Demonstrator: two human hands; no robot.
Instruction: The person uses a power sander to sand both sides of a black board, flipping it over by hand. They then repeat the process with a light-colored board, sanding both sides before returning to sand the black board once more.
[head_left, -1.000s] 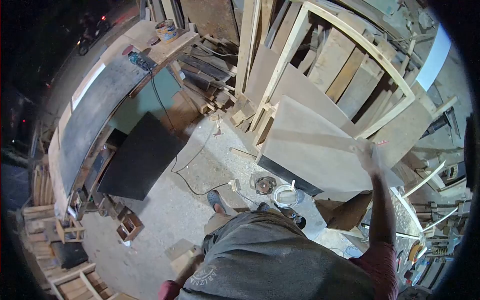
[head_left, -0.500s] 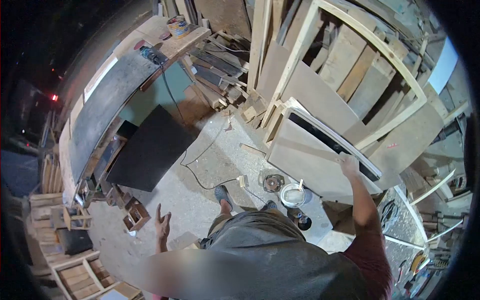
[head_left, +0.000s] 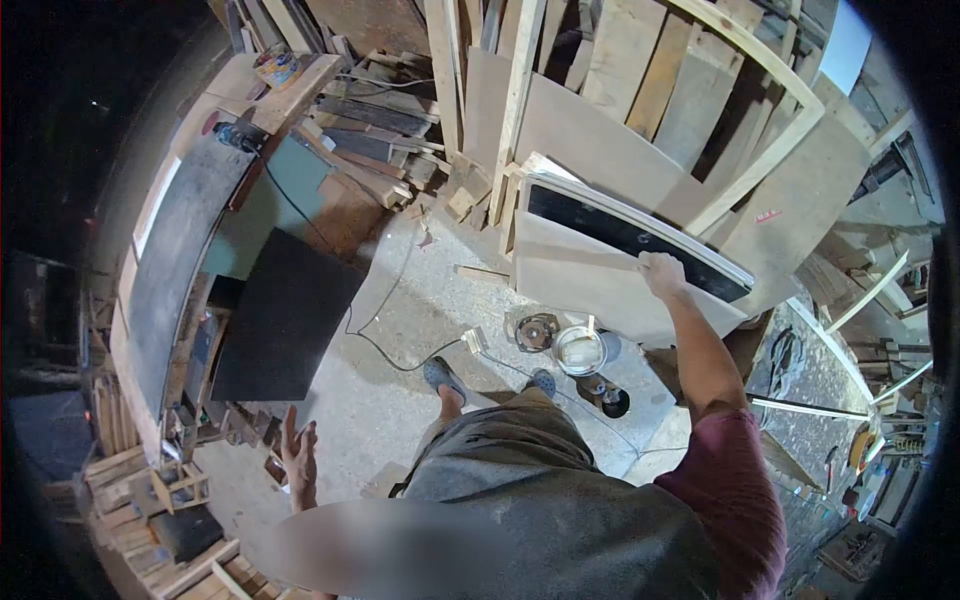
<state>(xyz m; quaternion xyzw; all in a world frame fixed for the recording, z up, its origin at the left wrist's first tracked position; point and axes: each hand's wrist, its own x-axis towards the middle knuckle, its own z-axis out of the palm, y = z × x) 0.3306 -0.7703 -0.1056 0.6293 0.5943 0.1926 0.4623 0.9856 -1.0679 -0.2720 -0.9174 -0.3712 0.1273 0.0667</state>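
My right hand (head_left: 663,274) is closed over the upper edge of a flat brown board (head_left: 580,275), which leans at the right. Behind that edge a black panel (head_left: 590,218) shows, with a pale-edged panel (head_left: 690,240) at its back. My left hand (head_left: 299,458) is held out low at the left, fingers apart and holding nothing. Near it, a large black board (head_left: 285,325) leans against the workbench.
A workbench (head_left: 185,240) with a power tool (head_left: 240,136) runs along the left. On the floor by my feet are a white bucket (head_left: 580,351), a dark round part (head_left: 536,332), a power strip (head_left: 471,341) and cords. Timber and a wooden frame (head_left: 765,145) stand behind the boards.
The brown board's upper edge has tipped away from the panels behind, so more of the black panel shows. My right hand stays on that edge. The view has shifted; my left hand remains open.
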